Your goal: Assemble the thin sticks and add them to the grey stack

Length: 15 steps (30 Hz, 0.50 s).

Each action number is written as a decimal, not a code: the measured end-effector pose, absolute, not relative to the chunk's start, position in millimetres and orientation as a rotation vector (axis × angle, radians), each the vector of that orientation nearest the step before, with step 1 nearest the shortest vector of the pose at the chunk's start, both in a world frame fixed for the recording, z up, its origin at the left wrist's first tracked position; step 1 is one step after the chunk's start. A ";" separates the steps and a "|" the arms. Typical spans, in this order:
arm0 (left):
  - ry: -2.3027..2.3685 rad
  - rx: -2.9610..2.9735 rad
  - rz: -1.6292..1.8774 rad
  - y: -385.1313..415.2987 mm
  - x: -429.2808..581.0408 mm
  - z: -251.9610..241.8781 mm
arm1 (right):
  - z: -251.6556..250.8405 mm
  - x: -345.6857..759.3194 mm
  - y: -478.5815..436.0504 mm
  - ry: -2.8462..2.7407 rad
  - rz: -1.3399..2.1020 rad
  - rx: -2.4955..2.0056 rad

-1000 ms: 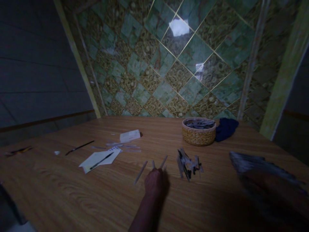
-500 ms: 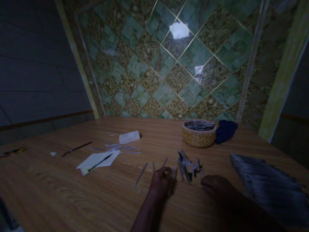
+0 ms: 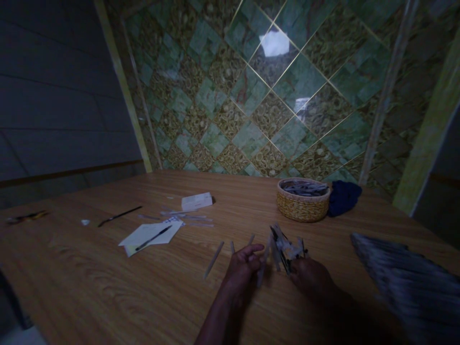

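Note:
My left hand [image 3: 244,267] is low over the table with its fingers curled around a pale thin strip [image 3: 261,273] that points downward. Small clear and black pieces lie in a loose pile [image 3: 283,244] just to its right. At the near right edge of this pile is my right hand [image 3: 309,277], fingers pressed together; what they pinch is hidden in the dim light. Left of my left hand, a pale strip [image 3: 214,259] lies on the wooden table [image 3: 143,292], with two shorter strip ends [image 3: 232,247] showing beyond the hand.
A woven basket [image 3: 303,207] full of thin strips stands behind the pile, with dark blue cloth [image 3: 344,197] against it. Long greyish pieces [image 3: 406,278] lie stacked at right. At left are paper [image 3: 143,233], a pen [image 3: 154,238], a white box [image 3: 197,201] and a dark thin tool [image 3: 120,216].
My right hand has moved left and forward to the pile of clear and black pieces. My left hand stays close to the pile. The view has shifted slightly.

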<state>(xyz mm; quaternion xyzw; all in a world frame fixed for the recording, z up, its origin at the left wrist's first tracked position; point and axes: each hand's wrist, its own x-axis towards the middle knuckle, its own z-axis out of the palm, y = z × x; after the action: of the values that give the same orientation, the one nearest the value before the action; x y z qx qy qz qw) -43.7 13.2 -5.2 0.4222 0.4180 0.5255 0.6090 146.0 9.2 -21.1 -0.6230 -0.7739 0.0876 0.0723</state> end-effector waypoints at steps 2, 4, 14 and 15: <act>0.932 0.976 1.214 12.3 -43.2 -5.0 | -25.1 141.9 12.7 -2.310 0.246 -1.904; 0.911 0.987 1.214 11.0 -42.3 -4.1 | -29.5 139.6 16.5 -2.295 0.243 -1.925; 0.884 0.915 1.247 9.7 -39.4 -4.9 | -44.2 149.7 24.0 -2.199 0.313 -2.000; 0.896 0.906 1.249 10.8 -39.9 -6.2 | -43.9 152.1 22.5 -2.203 0.314 -1.988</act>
<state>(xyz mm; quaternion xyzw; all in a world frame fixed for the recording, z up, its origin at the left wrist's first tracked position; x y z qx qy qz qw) -39.9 10.8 -6.2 0.3952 0.3908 0.5449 0.6278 152.1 22.5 -43.9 -0.6642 -0.7360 0.1049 0.0786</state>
